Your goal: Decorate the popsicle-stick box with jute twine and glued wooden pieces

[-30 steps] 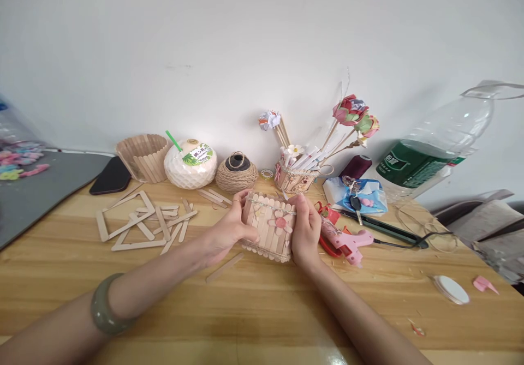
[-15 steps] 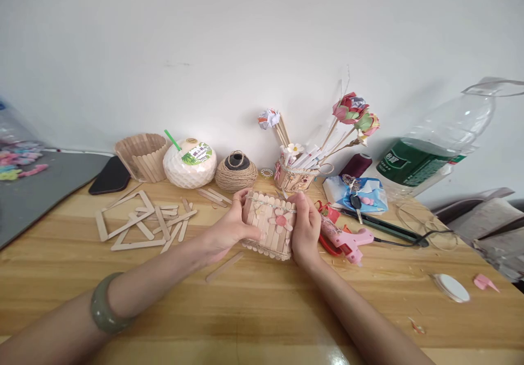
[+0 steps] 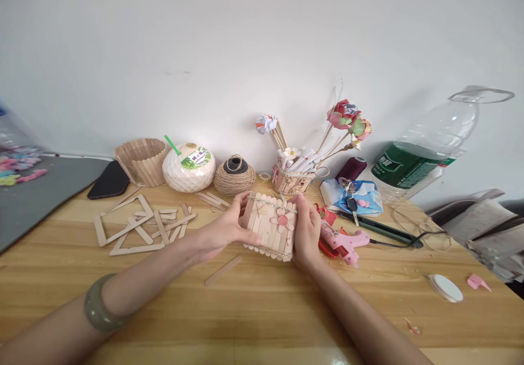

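Between my two hands is a popsicle-stick box [image 3: 268,228], its front trimmed with twine along the bottom, a silvery band near the top and a pink stick flower. My left hand [image 3: 229,224] grips its left side, thumb across the front. Around the right edge, my right hand [image 3: 306,231] is closed with bent fingers. Just right of that hand lies a pink glue gun [image 3: 346,242], with red-handled scissors [image 3: 327,246] partly under it. A loose popsicle stick [image 3: 223,270] rests on the table below my left hand.
Along the wall stand a popsicle-stick basket [image 3: 149,166], a white coconut [image 3: 180,174] with a green straw, a twine ball [image 3: 235,179] and a decorated pen holder [image 3: 292,182]. Stick frames [image 3: 131,250] lie left. A large plastic bottle [image 3: 409,163] and white lid [image 3: 446,287] are right.
The view has shifted slightly, so objects on the right appear a little further left. Both hands keep their hold on the box, which has barely moved.
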Tool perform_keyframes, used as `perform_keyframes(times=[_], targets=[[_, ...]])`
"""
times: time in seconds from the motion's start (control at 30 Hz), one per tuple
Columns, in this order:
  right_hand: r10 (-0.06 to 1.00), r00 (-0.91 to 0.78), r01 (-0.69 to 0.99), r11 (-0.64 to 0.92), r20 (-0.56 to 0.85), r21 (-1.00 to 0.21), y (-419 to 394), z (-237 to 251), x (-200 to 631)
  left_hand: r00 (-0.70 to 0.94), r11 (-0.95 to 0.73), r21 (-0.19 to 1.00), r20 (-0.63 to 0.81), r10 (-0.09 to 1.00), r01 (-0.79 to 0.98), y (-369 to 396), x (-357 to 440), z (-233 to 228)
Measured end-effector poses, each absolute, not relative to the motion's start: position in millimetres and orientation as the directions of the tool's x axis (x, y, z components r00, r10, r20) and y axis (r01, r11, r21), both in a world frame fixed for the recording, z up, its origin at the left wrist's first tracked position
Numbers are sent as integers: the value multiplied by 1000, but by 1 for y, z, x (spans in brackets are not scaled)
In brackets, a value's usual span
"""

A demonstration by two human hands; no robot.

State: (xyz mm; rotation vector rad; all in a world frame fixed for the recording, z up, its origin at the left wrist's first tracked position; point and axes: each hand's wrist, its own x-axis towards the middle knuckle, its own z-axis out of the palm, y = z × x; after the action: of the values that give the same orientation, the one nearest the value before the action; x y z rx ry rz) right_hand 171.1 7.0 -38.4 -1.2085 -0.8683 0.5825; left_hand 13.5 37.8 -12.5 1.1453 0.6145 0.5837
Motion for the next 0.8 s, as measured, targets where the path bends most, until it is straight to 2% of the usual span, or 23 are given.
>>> perform_keyframes(times=[0.1, 0.17, 0.23, 0.33, 0.43, 0.53, 0.8], targets=[[807, 559, -72, 275, 189, -959, 8, -37, 175, 602, 26, 999, -48, 797, 45, 39, 12, -9], [830, 534, -135, 273, 162, -953, 8, -35, 175, 507, -240, 958, 131, 852, 156, 37, 12, -5], [855, 502, -175, 249, 131, -952, 8, -34, 175, 491, -472, 846, 311, 814, 247, 32, 13, -2], [884, 457, -191, 206, 99, -960, 7, -33, 173, 579, -679, 653, 427, 695, 335, 27, 12, -1], [899, 420, -152, 203, 122, -967, 7, -33, 173, 622, -786, 502, 497, 605, 362, 28, 10, -3], [904, 401, -110, 210, 150, -972, 7, -33, 174, 651, -845, 404, 544, 530, 350, 31, 8, -7], [887, 385, 0, 277, 256, -961, 7, -33, 178, 680, -881, 334, 562, 471, 334, 33, 9, -12]])
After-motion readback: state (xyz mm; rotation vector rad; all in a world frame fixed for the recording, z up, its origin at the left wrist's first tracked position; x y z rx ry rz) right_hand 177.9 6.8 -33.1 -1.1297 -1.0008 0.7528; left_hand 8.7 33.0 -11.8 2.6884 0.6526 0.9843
